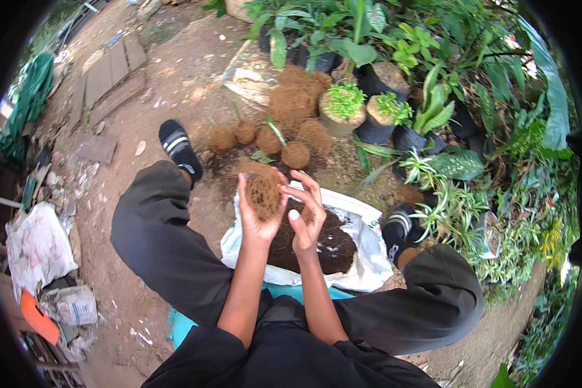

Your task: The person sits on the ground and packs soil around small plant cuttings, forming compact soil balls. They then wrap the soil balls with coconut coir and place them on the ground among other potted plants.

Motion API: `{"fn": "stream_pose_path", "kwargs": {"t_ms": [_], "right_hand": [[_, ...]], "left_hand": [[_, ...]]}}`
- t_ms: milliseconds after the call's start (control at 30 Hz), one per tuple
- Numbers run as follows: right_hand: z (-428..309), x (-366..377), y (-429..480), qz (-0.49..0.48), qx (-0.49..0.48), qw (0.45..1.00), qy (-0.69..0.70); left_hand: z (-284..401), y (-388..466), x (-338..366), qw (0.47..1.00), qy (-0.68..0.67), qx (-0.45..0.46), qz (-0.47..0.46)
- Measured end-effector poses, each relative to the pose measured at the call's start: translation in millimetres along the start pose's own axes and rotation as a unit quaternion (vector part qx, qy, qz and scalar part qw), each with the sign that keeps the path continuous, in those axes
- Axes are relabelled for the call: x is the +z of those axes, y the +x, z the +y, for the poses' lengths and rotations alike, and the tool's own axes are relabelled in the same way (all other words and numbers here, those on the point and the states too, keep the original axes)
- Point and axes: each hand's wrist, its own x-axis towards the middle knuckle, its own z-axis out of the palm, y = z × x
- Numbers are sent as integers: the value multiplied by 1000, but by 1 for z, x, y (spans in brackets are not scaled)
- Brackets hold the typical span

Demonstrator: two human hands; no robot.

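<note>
A nest-like ball of brown coir fibre (262, 190) rests in my left hand (258, 224), whose fingers and thumb curl around its sides. My right hand (308, 213) is raised beside the ball, palm towards it, fingers apart; its fingertips are near or against the ball's right side. Beneath my hands lies a white woven sack (374, 264), rolled open around dark potting soil (337, 242). Beyond the sack several round coir balls (296, 154) sit on the ground, some with a green leaf cutting (277, 131) standing in them. A heap of loose coir fibre (296, 97) lies behind these.
Potted plants (343, 109) in dark bags crowd the upper right, with spider plants (446, 213) beside my right foot. My socked feet flank the sack. Wooden boards (107, 72) lie at the upper left; a plastic tub (75, 305) and an orange object (40, 317) lie at the lower left.
</note>
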Motion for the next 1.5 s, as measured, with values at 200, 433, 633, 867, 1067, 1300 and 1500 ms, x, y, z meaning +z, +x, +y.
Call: {"fn": "stream_pose_path", "kwargs": {"t_ms": [200,433,633,867,1067,1300,1500], "right_hand": [[22,-8,-1,-115,180,961,179],[22,-11,-3,-105,168,970,-141],[26,21,-14,-14,155,983,-98],[18,-7,4,48,155,985,-61],[7,-30,7,31,187,982,-9],[28,10,-9,90,277,947,132],[36,9,-13,144,371,900,179]], "left_hand": [[2,4,-17,998,-24,-41,44],[-21,4,-25,972,212,44,94],[-23,1,-17,923,316,195,102],[-26,2,-16,943,286,166,43],[-27,-3,-12,902,396,170,19],[-27,4,-24,859,398,315,67],[-36,3,-45,702,616,350,71]]}}
